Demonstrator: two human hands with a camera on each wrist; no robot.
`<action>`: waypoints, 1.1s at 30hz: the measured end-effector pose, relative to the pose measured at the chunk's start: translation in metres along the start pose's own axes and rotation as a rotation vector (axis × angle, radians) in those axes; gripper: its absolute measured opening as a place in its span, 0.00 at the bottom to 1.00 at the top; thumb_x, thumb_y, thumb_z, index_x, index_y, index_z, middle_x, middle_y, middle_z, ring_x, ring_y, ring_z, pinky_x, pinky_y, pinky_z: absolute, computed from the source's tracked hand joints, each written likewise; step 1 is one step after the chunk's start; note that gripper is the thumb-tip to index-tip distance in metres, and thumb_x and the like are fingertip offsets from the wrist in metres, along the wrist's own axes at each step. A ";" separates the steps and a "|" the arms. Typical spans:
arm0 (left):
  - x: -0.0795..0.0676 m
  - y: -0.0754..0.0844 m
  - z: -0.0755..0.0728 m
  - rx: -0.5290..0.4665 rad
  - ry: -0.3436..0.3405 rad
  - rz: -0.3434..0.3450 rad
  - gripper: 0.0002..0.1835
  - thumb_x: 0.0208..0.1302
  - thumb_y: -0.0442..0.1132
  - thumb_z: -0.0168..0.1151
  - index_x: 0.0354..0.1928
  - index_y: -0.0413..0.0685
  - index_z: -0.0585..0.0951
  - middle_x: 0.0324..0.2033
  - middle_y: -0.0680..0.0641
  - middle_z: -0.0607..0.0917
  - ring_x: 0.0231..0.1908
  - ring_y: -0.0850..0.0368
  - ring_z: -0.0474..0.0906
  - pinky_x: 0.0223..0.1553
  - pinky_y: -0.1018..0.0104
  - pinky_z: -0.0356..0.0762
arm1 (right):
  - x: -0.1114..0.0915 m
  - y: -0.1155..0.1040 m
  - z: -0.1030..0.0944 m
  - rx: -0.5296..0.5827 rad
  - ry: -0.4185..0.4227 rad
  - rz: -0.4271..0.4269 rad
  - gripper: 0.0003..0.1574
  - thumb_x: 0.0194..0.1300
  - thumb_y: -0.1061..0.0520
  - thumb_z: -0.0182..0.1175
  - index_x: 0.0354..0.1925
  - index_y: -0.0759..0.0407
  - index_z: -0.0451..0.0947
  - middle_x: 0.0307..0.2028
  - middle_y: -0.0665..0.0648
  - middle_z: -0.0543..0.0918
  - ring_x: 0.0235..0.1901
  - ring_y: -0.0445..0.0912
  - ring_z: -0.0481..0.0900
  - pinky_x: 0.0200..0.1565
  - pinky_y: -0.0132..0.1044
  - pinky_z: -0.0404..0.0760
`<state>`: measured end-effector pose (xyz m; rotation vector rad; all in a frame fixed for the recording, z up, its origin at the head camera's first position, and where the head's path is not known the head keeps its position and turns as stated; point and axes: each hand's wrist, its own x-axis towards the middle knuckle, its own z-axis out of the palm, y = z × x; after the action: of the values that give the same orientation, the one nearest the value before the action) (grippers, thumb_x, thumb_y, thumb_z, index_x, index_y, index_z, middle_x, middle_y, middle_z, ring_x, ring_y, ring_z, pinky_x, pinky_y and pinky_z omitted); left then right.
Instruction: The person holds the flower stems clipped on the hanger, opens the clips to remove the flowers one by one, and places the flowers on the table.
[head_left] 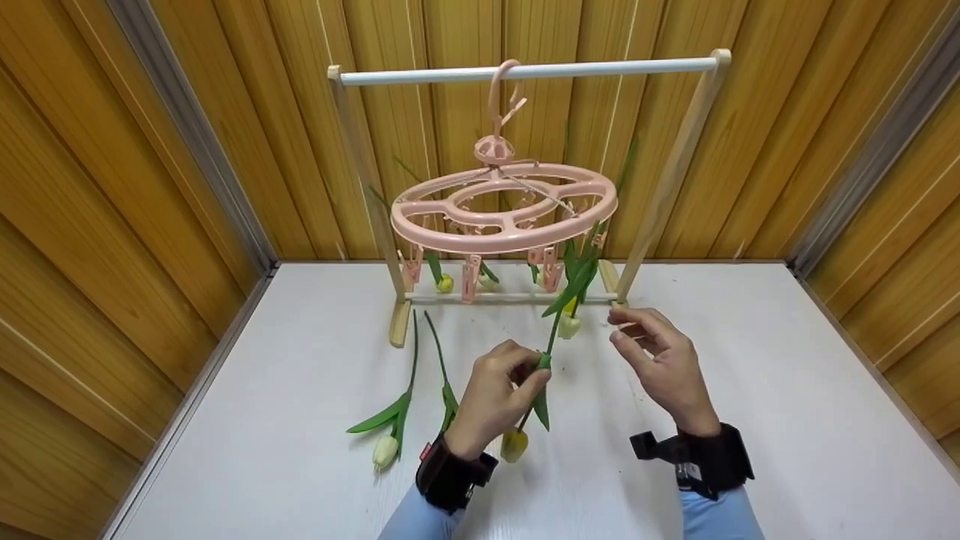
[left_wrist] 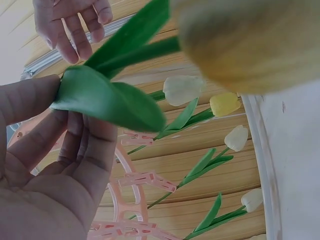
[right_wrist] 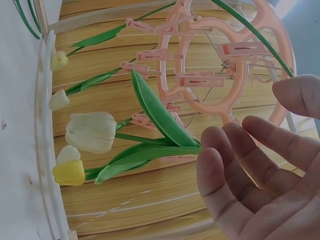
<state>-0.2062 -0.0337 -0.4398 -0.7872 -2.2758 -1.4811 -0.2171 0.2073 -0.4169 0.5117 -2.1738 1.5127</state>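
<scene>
A person's left hand [head_left: 491, 394] pinched a yellow tulip [head_left: 514, 445] at six o'clock in the head view, its bloom pointing down.
Thumb and fingers closed on its green leaf; the right hand [head_left: 666, 369], at four o'clock, held nothing, fingers loosely curved and thumb apart. A pink clip hanger [head_left: 495, 242] hung at twelve; a white tulip [head_left: 385, 452] lay at seven.
</scene>
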 end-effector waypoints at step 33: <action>-0.001 -0.012 0.008 0.107 -0.054 -0.140 0.02 0.63 0.31 0.71 0.32 0.40 0.87 0.26 0.51 0.81 0.27 0.66 0.72 0.31 0.71 0.74 | 0.002 0.008 0.009 -0.052 -0.049 -0.019 0.17 0.69 0.69 0.64 0.55 0.65 0.83 0.50 0.60 0.85 0.44 0.44 0.83 0.45 0.26 0.79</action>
<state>-0.2123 -0.0304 -0.4520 -0.6569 -2.4721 -1.3979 -0.2243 0.2009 -0.4247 0.5557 -2.2326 1.4441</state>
